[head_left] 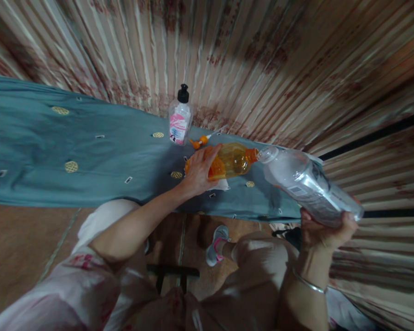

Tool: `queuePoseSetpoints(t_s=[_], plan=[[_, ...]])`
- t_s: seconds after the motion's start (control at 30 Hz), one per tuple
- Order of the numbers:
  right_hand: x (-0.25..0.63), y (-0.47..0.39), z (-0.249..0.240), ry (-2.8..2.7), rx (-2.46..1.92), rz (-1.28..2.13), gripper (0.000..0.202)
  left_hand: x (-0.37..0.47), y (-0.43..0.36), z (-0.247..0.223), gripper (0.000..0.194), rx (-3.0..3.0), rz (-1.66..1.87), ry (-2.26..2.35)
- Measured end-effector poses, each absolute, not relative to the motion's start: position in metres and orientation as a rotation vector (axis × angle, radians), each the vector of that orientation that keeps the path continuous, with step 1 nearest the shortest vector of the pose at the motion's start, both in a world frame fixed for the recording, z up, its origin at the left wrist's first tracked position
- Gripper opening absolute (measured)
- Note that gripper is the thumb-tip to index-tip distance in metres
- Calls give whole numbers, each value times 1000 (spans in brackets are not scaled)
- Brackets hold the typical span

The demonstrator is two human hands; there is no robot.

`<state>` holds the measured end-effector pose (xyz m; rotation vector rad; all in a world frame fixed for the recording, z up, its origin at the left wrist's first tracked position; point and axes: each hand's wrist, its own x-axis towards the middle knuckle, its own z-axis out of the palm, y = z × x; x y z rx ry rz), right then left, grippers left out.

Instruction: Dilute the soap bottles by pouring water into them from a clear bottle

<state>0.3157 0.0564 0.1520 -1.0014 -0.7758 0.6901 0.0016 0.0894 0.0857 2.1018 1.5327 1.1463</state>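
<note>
My left hand (198, 172) is wrapped round an orange bottle (232, 161), which lies tilted toward the right with its open neck pointing at the other bottle. In my right hand (327, 230) is a large clear bottle (310, 184), held near its base, its mouth up at the left. The two mouths meet or nearly meet; I cannot tell if they touch. An orange pump top (199, 141) with a pale tube lies behind my left hand. Beside it stands a clear bottle with a black cap and pink label (179, 124). Something white (221, 185) lies under the orange bottle.
A teal patterned cloth (100, 156) covers the long narrow table. Behind it hangs a pleated curtain (152, 55). Dark bars (393, 214) cross the right side. Below the table's near edge show my legs, a grey shoe (216, 246) and a dark stool-like frame (172, 272).
</note>
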Motion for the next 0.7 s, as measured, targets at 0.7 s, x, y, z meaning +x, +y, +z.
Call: queuePoseSetpoints(t_s=[0.7], plan=[[316,55,152,-796,-993,679,49,2,90,84,107,2112,1165,1529]])
